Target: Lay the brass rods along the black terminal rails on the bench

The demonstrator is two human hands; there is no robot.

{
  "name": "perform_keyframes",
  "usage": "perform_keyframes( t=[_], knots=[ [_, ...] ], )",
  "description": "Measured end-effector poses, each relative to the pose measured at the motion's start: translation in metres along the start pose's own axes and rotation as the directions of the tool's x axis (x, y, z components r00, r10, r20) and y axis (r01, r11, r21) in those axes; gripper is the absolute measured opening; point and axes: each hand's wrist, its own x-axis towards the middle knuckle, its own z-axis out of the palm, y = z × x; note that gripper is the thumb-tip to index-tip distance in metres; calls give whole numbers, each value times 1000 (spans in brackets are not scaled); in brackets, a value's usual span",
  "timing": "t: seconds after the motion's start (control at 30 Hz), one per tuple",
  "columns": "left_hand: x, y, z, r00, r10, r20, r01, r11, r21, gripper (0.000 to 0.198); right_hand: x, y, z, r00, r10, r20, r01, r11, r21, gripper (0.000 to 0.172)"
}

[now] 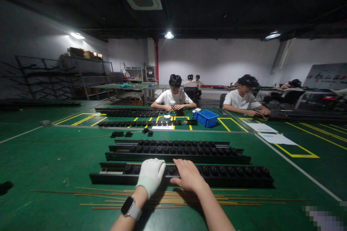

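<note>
Both our hands, gloved left (151,174) and bare right (188,175), are resting at the nearest black rail (235,183), fingers loosely bent, hold unclear; we're best steadying evenly.

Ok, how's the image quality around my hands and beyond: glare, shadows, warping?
Head view: gloved left hand and bare right hand readable; dark shadow on the green table between the forearms. Head view: middle lamp flares white against a near-black ceiling. Head view: wide-angle stretch toward the sides, pixelated patch at lower right.
</note>
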Motion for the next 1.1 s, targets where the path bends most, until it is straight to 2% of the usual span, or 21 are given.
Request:
perform_keyframes(
  t=[0.2,0.37,0.5,0.67,0.9,1.1],
  knots=[
    [1,0,0,1000,-1,10,1,1000,7,42,0,-3,-4,997,24,73,-27,999,44,93],
    [2,0,-1,1000,-1,24,1,1000,12,42,-10,-16,-13,986,150,75,-153,987,44,100],
    [2,0,-1,1000,2,16,-2,1000,14,42,-18,-25,-16,963,241,121,-242,970,0,98],
    [1,1,-1,1000,2,17,-3,1000,16,43,-19,-26,-9,951,301,67,-298,953,-58,90],
    [1,3,-3,1000,-3,17,3,1000,5,42,-18,-24,-9,965,261,13,-256,956,-140,78],
    [1,1,-1,1000,7,6,-7,1000,9,42,-20,-30,-18,968,251,-9,-251,963,-101,78]
  ],
)
